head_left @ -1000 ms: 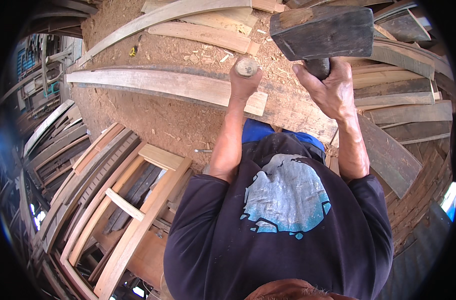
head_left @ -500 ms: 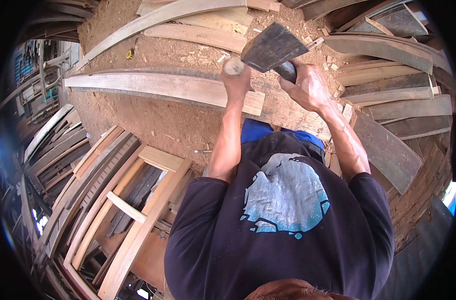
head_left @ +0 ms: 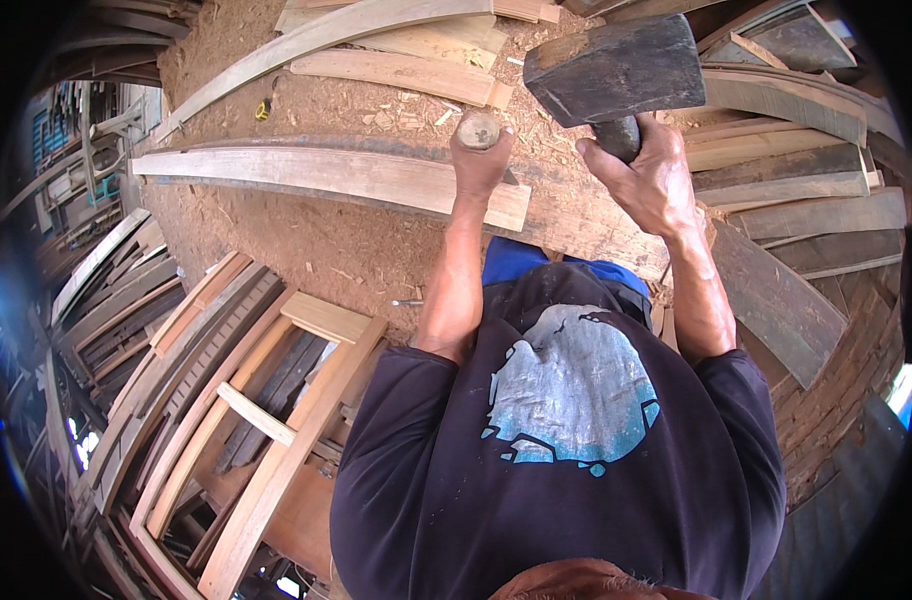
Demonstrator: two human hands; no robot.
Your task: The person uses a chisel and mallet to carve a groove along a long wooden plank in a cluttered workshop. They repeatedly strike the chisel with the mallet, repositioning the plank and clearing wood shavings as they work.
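Note:
My left hand is closed around a wooden-handled chisel, whose round, worn butt end faces up. A bit of dark blade shows beside the fist; its tip is hidden. Beneath that hand lies a long, slightly curved pale plank, near its right end. My right hand grips the short dark handle of a mallet. The mallet's heavy, dark block head is raised, up and to the right of the chisel and apart from it.
Curved boards lie beyond the plank among wood chips and a small yellow object. Stacked boards stand at the right. A wooden frame leans among more timber at the lower left. A thin metal tool lies on the sawdust.
The mallet has risen and moved right, away from the chisel's butt, with my right hand. My left hand and the chisel have shifted only slightly.

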